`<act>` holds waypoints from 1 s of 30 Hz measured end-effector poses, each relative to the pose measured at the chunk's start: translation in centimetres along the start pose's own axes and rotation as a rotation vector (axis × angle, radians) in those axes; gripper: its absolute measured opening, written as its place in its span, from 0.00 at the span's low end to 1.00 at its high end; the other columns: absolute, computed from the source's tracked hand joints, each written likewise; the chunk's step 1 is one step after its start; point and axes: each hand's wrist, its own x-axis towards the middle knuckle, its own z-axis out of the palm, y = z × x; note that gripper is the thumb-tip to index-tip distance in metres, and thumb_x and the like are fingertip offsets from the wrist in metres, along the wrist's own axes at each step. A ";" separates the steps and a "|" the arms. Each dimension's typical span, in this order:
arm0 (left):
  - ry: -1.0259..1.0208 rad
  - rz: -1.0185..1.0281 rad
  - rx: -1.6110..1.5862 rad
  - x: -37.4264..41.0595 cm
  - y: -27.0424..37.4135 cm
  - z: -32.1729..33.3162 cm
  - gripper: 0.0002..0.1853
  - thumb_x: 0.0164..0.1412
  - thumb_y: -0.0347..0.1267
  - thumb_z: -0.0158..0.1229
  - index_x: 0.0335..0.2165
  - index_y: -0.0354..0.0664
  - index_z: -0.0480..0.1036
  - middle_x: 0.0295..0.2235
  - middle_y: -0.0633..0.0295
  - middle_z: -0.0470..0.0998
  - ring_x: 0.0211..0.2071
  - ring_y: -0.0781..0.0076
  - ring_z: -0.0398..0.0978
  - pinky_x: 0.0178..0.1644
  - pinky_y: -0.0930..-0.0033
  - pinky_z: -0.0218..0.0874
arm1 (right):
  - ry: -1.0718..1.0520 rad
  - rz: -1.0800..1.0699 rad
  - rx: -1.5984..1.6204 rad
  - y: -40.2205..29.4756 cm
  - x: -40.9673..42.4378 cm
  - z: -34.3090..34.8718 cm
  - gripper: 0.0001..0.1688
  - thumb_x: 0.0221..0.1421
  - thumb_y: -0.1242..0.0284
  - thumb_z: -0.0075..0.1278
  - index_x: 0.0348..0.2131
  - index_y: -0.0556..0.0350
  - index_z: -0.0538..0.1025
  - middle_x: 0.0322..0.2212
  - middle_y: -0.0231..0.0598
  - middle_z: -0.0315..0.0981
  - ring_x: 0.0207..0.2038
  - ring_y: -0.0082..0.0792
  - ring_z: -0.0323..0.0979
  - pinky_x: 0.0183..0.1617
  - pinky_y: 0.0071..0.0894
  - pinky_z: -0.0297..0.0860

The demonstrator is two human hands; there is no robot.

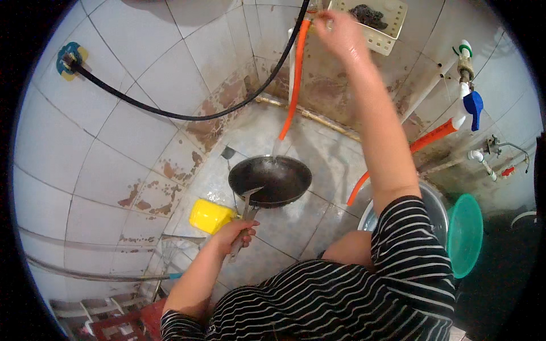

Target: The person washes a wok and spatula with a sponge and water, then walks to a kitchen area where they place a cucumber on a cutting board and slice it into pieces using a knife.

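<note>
My left hand [236,235] grips the metal handle of a spatula [247,197], apparently together with the handle of a dark wok [273,179]. The spatula's blade reaches over the wok's near rim. From an orange hose [297,72] hanging above, water runs down at the wok's far rim. My right hand [341,32] is raised to the hose's upper end, in front of a cream plastic basket [375,42]. Its fingers are close to a fitting at the picture's top; blur hides whether they grip it.
A yellow plastic container [211,216] lies left of the wok on wet floor tiles. Across the upper left sags a black hose [187,117]. To the right are a metal basin [435,209], a green plastic basin [467,236] and a blue-handled valve [473,108]. A dark scrubber [369,16] sits in the basket.
</note>
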 end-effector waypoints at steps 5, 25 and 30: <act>0.319 0.094 0.236 7.8 -3.1 -4.2 0.16 0.61 0.42 0.54 0.40 0.40 0.69 0.25 0.64 0.71 0.21 0.76 0.67 0.25 0.73 0.62 | 0.218 -0.045 0.124 1.2 -1.6 7.4 0.17 0.52 0.70 0.49 0.41 0.61 0.73 0.34 0.56 0.72 0.42 0.59 0.69 0.48 0.51 0.66; 0.580 0.294 0.457 17.2 -10.9 -10.4 0.18 0.63 0.39 0.52 0.46 0.40 0.72 0.36 0.68 0.76 0.36 0.75 0.71 0.41 0.74 0.61 | 0.515 0.284 0.626 3.8 1.5 19.7 0.25 0.60 0.58 0.45 0.49 0.55 0.64 0.42 0.55 0.69 0.44 0.52 0.69 0.50 0.46 0.64; 0.657 0.398 0.479 15.9 -9.5 -9.0 0.16 0.64 0.37 0.50 0.44 0.39 0.74 0.32 0.67 0.75 0.31 0.79 0.70 0.37 0.75 0.62 | -0.095 0.680 0.760 6.2 -15.1 26.0 0.21 0.53 0.62 0.56 0.39 0.58 0.70 0.30 0.34 0.72 0.33 0.28 0.69 0.39 0.29 0.66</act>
